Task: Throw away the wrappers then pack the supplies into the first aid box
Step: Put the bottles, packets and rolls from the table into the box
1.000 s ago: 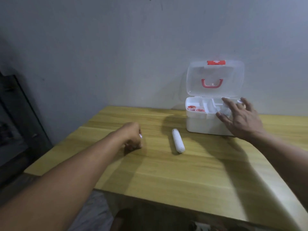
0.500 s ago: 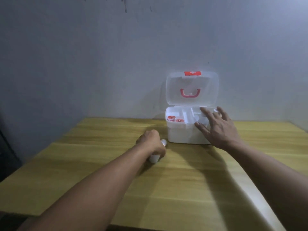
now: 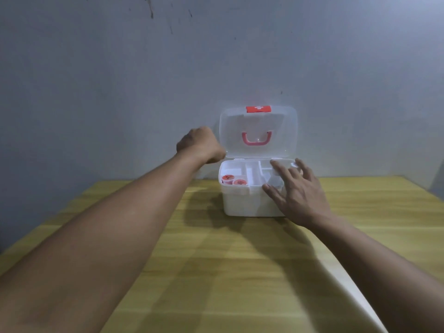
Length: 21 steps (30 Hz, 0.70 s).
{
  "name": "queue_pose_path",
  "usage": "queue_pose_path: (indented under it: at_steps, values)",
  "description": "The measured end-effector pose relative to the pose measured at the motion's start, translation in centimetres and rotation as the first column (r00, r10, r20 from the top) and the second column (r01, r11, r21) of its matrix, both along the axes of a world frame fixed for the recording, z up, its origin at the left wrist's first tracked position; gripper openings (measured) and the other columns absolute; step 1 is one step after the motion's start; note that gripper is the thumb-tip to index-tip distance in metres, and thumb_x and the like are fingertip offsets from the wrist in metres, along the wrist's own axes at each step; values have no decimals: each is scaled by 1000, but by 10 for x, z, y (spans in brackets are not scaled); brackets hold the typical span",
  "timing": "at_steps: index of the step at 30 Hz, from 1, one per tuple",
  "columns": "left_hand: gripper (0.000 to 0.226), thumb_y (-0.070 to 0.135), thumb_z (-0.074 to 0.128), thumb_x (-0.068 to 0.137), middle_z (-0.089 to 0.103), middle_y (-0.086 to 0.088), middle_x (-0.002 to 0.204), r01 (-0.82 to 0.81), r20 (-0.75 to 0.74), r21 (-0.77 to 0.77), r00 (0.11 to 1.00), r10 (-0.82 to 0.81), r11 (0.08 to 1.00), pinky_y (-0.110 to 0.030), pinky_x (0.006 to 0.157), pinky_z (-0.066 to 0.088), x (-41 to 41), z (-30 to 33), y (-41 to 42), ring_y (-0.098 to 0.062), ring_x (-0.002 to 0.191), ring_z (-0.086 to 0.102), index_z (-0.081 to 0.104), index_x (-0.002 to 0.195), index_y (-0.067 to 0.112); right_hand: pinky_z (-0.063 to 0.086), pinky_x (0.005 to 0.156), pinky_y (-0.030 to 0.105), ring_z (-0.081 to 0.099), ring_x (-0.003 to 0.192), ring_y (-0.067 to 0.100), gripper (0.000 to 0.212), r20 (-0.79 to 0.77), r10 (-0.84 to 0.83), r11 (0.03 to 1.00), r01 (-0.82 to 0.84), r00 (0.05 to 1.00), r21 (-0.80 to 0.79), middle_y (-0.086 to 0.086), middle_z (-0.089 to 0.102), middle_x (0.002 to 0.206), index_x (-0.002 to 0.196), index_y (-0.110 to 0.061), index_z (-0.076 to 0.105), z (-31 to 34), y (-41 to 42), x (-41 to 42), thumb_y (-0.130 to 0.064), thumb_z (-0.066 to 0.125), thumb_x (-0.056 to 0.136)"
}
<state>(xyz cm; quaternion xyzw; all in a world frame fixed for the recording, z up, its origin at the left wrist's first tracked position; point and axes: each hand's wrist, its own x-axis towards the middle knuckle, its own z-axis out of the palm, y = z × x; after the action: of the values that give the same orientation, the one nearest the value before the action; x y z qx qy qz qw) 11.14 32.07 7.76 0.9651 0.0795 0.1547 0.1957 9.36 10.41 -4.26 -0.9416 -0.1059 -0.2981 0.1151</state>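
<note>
The white first aid box (image 3: 242, 203) stands at the back of the wooden table (image 3: 216, 272), its clear lid (image 3: 278, 121) upright and open. Two small red-topped rolls (image 3: 232, 180) lie in the left compartment of its tray. My left hand (image 3: 199, 145) is a closed fist held in the air just left of the lid. The white bandage roll is inside it and almost wholly hidden. My right hand (image 3: 298, 193) lies with spread fingers on the box's front right rim and wall, covering the right compartments.
A bare grey wall rises right behind the box. The table's left and right edges show at the frame's sides. No wrappers or other supplies lie on the tabletop in view.
My left hand closed on the white roll lying on the table and lifted it up to the box's left side. The view turned toward the box. My right hand stayed on the box.
</note>
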Motion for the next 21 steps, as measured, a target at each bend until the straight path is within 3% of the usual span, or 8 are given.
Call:
queue_pose_path:
  at_steps: [3,5,7,9,12,16,18,21]
  values:
    - [33,37,68,77,64,-7,80,88,-19,-211,995,-94,974,-29,52,54,15,-3,-20,-29,56,64,59,82,5,26,115,43,27,140,32,71,16,4,1000,-4,1000,4,6,62,124,144,-31,29,-1,0,1,-70,22,84]
    - [44,42,70,76,67,-9,88,121,-40,-326,989,-142,938,-39,59,63,21,-9,-34,-29,58,68,65,95,2,26,115,43,26,141,31,72,22,5,1000,-5,1000,8,5,62,124,144,-31,29,-1,0,1,-70,22,84]
    - [51,43,71,75,66,-11,99,124,-50,-393,987,-156,911,-44,60,63,25,-14,-46,-31,61,71,64,105,3,26,115,43,24,142,30,71,15,9,1000,-10,1000,14,4,61,126,144,-32,29,-1,-1,0,-70,22,84]
    - [47,37,71,77,63,-12,98,113,-64,-437,986,-156,892,-45,59,63,28,-16,-52,-32,64,70,60,106,1,26,114,43,22,143,30,71,7,19,1000,-19,1000,21,4,60,128,144,-32,28,0,-1,-2,-70,23,84]
    - [40,33,71,79,57,-5,78,80,-61,-434,991,-117,898,-44,59,63,31,-16,-56,-29,59,68,57,100,2,27,114,45,23,142,31,70,9,22,999,-22,1000,31,4,60,128,143,-32,29,0,-1,-1,-69,25,85]
    - [35,34,72,73,63,-4,76,61,-18,-351,997,-72,934,-32,55,61,33,-18,-59,-26,55,70,61,91,6,28,113,44,24,142,30,68,21,13,1000,-14,1000,22,3,61,126,143,-32,30,-2,-2,0,-69,27,86]
    - [36,35,73,71,69,-6,77,60,-34,-314,997,-75,948,-30,62,60,32,-21,-60,-25,63,70,64,89,6,28,113,44,25,142,31,68,21,15,1000,-15,1000,20,3,60,126,143,-32,30,-2,-2,0,-68,28,86]
    - [47,54,66,73,70,-7,89,45,0,-274,999,-47,961,-32,73,55,34,-29,-62,-30,82,68,65,91,10,28,113,45,24,142,31,68,18,16,999,-17,1000,28,3,60,126,144,-32,30,-2,-1,0,-68,28,86]
